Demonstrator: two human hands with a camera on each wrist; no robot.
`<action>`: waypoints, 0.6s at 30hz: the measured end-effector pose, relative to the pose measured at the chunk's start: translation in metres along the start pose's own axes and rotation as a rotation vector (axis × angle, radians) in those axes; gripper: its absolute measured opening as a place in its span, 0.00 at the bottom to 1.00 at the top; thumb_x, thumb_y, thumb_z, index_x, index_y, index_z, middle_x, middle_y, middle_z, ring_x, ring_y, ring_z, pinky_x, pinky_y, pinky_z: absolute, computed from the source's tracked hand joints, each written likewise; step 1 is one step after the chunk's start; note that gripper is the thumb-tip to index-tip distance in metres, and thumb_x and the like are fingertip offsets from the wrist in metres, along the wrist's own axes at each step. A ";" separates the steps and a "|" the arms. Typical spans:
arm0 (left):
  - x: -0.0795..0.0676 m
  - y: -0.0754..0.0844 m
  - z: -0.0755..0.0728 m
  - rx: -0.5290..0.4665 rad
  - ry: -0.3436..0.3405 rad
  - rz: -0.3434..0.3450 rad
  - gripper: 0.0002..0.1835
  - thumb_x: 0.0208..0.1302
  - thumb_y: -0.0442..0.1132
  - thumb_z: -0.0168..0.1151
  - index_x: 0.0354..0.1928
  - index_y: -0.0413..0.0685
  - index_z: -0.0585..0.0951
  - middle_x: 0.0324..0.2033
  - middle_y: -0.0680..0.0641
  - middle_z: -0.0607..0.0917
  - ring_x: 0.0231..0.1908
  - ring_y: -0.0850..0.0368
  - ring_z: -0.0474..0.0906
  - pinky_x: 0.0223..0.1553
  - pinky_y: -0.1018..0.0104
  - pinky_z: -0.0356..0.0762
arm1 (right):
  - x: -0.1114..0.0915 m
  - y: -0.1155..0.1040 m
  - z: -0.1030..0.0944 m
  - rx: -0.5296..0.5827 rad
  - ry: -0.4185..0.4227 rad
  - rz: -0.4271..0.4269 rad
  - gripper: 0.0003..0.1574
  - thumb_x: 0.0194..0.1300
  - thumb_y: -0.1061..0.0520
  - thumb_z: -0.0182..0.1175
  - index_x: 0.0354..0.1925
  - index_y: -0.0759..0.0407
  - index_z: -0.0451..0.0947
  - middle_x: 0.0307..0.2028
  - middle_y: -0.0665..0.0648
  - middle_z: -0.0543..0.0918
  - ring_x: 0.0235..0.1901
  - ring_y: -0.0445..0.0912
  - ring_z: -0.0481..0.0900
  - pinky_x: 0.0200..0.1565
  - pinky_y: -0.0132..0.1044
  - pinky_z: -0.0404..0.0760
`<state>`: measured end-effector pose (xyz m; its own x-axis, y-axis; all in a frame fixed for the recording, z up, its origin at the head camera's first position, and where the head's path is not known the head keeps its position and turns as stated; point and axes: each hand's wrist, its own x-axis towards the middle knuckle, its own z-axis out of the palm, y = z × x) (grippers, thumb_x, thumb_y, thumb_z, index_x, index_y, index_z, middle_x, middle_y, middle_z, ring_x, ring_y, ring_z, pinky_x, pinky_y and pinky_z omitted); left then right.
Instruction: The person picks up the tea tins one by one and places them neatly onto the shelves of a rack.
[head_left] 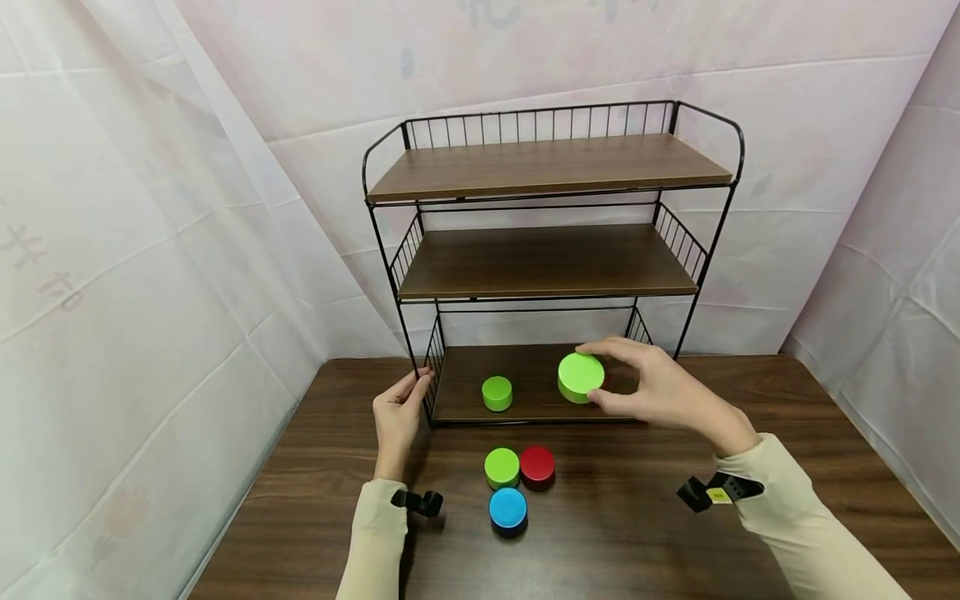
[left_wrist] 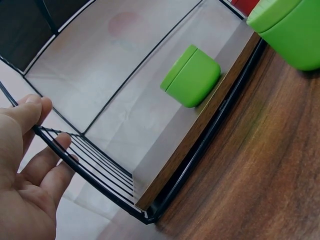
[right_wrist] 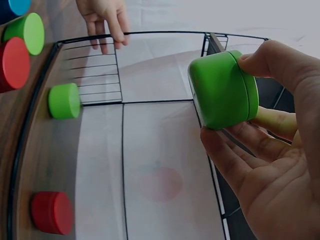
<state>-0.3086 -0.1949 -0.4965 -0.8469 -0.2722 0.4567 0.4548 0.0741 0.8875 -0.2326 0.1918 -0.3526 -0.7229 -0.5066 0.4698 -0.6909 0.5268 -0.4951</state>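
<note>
My right hand [head_left: 651,385] pinches a round green lidded jar [head_left: 580,377] between thumb and fingers, raised in front of the bottom shelf. In the right wrist view this held jar [right_wrist: 220,91] is tilted, its lid seam near my thumb. At the rack's lower left, my left hand [head_left: 397,417] pinches the black wire side frame [left_wrist: 95,185]. A smaller green jar [head_left: 497,394] stands on the bottom shelf [head_left: 465,367], left of the held one. A red jar [right_wrist: 52,212] also sits on that shelf, mostly hidden behind my right hand in the head view.
Before the rack, a green jar [head_left: 502,468], a red jar [head_left: 537,467] and a blue-topped jar [head_left: 508,511] stand close together on the wooden table [head_left: 615,517]. The rack's middle shelf [head_left: 551,260] and top shelf [head_left: 551,167] rise above. Pale cloth [head_left: 187,208] hangs behind.
</note>
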 end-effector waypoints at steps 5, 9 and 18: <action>0.000 0.001 -0.001 -0.004 -0.010 -0.005 0.08 0.68 0.29 0.68 0.46 0.33 0.89 0.44 0.31 0.89 0.43 0.69 0.88 0.47 0.78 0.83 | 0.006 -0.001 -0.011 0.065 0.010 -0.018 0.32 0.60 0.64 0.73 0.62 0.56 0.80 0.57 0.55 0.84 0.52 0.43 0.82 0.51 0.38 0.86; 0.000 0.001 -0.001 -0.010 -0.010 0.005 0.08 0.68 0.25 0.66 0.46 0.32 0.89 0.44 0.30 0.89 0.43 0.70 0.88 0.46 0.78 0.83 | 0.011 -0.003 -0.021 0.107 0.007 -0.021 0.31 0.61 0.65 0.72 0.63 0.58 0.78 0.57 0.57 0.83 0.49 0.41 0.82 0.46 0.31 0.86; 0.000 -0.001 -0.001 0.002 -0.002 0.003 0.12 0.68 0.34 0.69 0.47 0.30 0.88 0.43 0.34 0.90 0.44 0.68 0.88 0.47 0.78 0.83 | 0.024 -0.011 -0.042 0.050 0.036 -0.041 0.32 0.62 0.65 0.72 0.64 0.58 0.78 0.56 0.55 0.84 0.50 0.43 0.82 0.52 0.27 0.84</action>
<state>-0.3090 -0.1959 -0.4971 -0.8459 -0.2701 0.4598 0.4569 0.0773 0.8861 -0.2428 0.2023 -0.3055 -0.6939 -0.5017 0.5165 -0.7199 0.4707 -0.5101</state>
